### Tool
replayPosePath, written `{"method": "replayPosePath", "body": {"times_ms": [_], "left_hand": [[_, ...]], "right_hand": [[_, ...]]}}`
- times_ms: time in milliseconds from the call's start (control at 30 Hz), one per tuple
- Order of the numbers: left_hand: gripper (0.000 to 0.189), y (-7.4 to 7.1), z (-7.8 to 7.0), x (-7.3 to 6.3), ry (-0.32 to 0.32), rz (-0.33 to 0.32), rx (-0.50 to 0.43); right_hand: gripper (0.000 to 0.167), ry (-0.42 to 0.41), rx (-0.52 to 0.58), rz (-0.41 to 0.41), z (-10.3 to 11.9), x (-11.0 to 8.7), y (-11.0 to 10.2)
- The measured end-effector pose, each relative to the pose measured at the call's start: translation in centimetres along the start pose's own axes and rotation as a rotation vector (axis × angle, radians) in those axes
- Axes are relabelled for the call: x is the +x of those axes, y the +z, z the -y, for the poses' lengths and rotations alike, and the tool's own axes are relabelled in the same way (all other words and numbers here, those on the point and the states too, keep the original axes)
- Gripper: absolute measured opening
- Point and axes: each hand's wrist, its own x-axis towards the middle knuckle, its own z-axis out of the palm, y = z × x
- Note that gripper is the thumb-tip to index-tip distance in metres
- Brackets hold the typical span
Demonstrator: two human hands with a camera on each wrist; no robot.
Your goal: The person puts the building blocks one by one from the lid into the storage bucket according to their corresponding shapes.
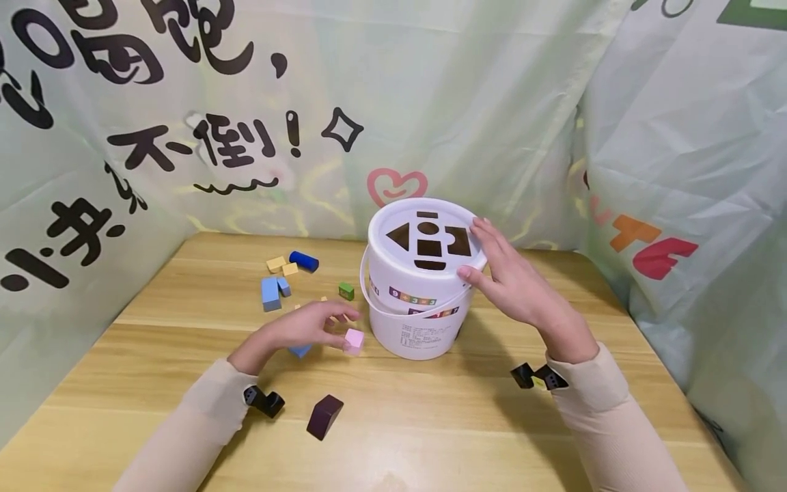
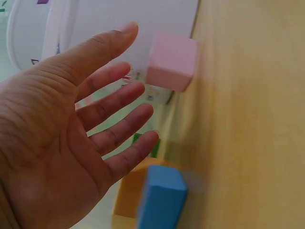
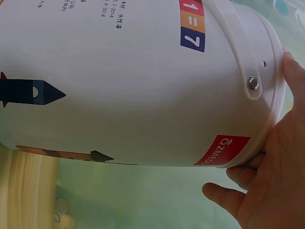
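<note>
We see the left hand (image 1: 313,324) spread wide and holding nothing, just beside the pink block (image 1: 353,341), probably angled so thumb and fingers could close around it. The block sits at eight o'clock from the white bucket (image 1: 415,335). At the bucket's three o'clock, the right hand (image 1: 516,283) rests, thumb and fingers apart, on the edge of the lid (image 1: 399,258), likely for steadiness. From the left hand, we find two blue blocks (image 1: 270,294) at ten o'clock, a dark block (image 1: 324,417) at six.

White bucket (image 1: 421,281), multicoloured strips (image 1: 412,296); 1 pink cube (image 1: 353,341); dark-purple block (image 1: 324,417); green block (image 1: 346,292); wood-grained table (image 1: 443,417).
</note>
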Motion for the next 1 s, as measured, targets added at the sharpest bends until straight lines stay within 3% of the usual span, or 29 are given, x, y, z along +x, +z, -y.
{"method": "replayPosePath", "body": {"times_ms": [433, 1000], "left_hand": [[0.041, 1.1, -0.1, 0.3, 0.010, 0.050, 0.026], [0.031, 0.7, -0.4, -0.1, 0.008, -0.005, 0.085]], "right_hand": [[0.077, 0.012, -0.007, 0.008, -0.1, -0.1, 0.0], [0.080, 0.024, -0.102, 0.058, 0.3, 0.1, -0.8]]}}
